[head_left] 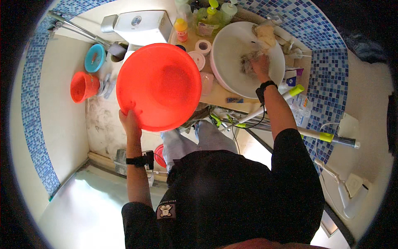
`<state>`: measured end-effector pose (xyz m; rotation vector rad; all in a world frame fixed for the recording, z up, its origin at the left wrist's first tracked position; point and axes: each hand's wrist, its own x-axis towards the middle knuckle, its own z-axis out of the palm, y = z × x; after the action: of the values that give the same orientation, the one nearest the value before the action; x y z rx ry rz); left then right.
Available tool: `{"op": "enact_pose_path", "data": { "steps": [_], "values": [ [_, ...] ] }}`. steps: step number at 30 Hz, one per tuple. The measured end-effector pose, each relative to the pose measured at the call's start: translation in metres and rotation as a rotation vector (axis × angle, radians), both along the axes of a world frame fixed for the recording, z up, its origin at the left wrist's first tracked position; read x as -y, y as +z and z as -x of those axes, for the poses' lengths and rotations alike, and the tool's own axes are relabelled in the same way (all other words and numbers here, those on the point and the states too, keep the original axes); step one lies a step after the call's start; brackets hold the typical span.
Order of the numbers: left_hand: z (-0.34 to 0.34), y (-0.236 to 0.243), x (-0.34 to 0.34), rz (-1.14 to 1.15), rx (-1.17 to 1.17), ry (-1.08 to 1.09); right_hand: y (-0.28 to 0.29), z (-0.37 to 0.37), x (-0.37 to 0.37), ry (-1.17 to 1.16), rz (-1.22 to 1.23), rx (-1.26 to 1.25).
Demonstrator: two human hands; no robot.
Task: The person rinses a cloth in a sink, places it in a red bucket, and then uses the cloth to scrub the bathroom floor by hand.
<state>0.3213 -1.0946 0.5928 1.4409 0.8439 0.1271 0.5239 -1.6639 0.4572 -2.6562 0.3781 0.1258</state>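
Note:
My left hand [131, 121] grips the rim of a large red plastic basin [159, 93], tilted so that its inside faces up toward me. To the right, my right hand [260, 66] reaches down into a round white washbasin [230, 58]. Its fingers are bent against a blurred greyish, wad-like patch [248, 64] in the bowl; I cannot make out what that is. A yellowish cloth or sponge [265, 36] lies at the bowl's far right rim, beside the faucet [275, 19]. Both wrists wear black bands.
A toilet tank [142, 28] stands at the back left, near a red bucket [84, 87] and a blue basin [95, 58]. Pump bottles [207, 20], a yellow-capped bottle [181, 30] and a paper roll [202, 47] crowd the counter. A green-tipped mop pole [286, 95] slants under my right forearm.

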Motion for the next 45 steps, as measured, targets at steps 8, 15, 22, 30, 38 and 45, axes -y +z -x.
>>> {"op": "enact_pose_path", "data": {
  "steps": [8, 15, 22, 30, 38, 45],
  "values": [
    [0.001, -0.009, -0.003, -0.027, 0.051, 0.016, 0.07, 0.043, -0.007, -0.117, -0.031, -0.187],
    [0.005, -0.012, -0.009, -0.074, -0.015, -0.01, 0.023, 0.041, -0.05, 0.089, 0.231, -0.193],
    [-0.006, 0.006, 0.009, -0.019, 0.054, 0.061, -0.016, -0.004, -0.061, 0.064, 0.15, -0.532],
    [-0.006, 0.006, 0.005, -0.011, 0.008, -0.009, -0.01, -0.004, -0.014, 0.056, 0.202, -0.27],
    [-0.002, -0.002, 0.003, -0.015, 0.042, 0.034, 0.08, 0.022, 0.049, -0.797, -0.608, 0.029],
    [-0.001, -0.008, 0.001, -0.063, 0.001, 0.035, 0.043, 0.022, 0.077, -0.38, -0.519, 0.41]
  ]
}}
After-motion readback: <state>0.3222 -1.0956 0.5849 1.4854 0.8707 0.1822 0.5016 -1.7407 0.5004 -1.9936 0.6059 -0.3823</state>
